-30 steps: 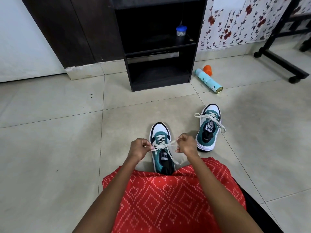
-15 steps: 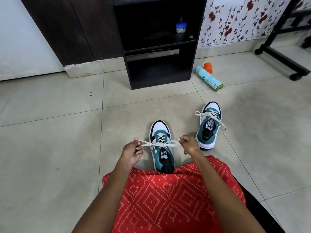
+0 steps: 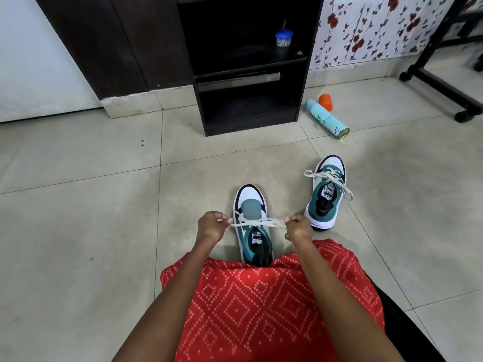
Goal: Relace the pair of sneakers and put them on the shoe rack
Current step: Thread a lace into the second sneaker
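Both hands are curled into loose fists over the near sneaker [image 3: 249,197]. The left hand [image 3: 211,226] pinches one end of a flat, off-white woven lace [image 3: 254,222] between thumb and forefinger. The right hand [image 3: 299,228] pinches the other end. The lace is drawn taut and level across the tongue. The two bare forearms reach forward from the bottom of the view, knuckles up, wrists roughly straight, one hand on each side of the shoe.

That sneaker stands on the floor [image 3: 91,205] with its toe pointing away. It has a white rounded toe cap, a dark rim, teal side panels and a black lining. Its heel is tucked under the hem of a red garment [image 3: 261,309] printed with small white diamonds.

The second sneaker [image 3: 326,197], in the same colours, stands apart to the right and a little farther off. Its own lace [image 3: 332,178] lies loose across the top and trails over both sides.

The floor is pale glossy square tile with thin grout lines. Ahead against the wall stands the shoe rack [image 3: 248,71], a dark boxy wooden unit with open shelves. A small clear jar with a blue lid [image 3: 284,39] sits on its upper shelf. To the right of the rack a pale blue spray can [image 3: 328,118] lies on its side, with an orange cap [image 3: 326,101] just beside it.
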